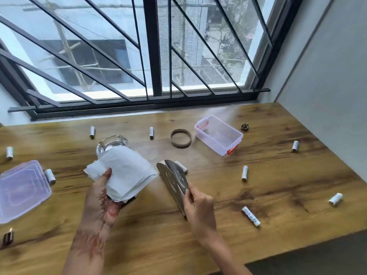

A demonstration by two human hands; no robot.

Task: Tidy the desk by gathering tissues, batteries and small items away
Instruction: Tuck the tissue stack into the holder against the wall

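My left hand holds a stack of white tissues above the wooden desk. My right hand grips a metal tissue holder with cut-out patterns, standing on the desk just right of the tissues. Several white batteries lie scattered: one at the back left, one at the back middle, one to the right, one at the near right. A clear plastic box with orange clips stands open at the back right.
The box's translucent lid lies at the left edge. A glass ashtray sits behind the tissues. A brown ring lies beside the box, a small pine cone behind it. A binder clip is near left. A barred window runs along the back.
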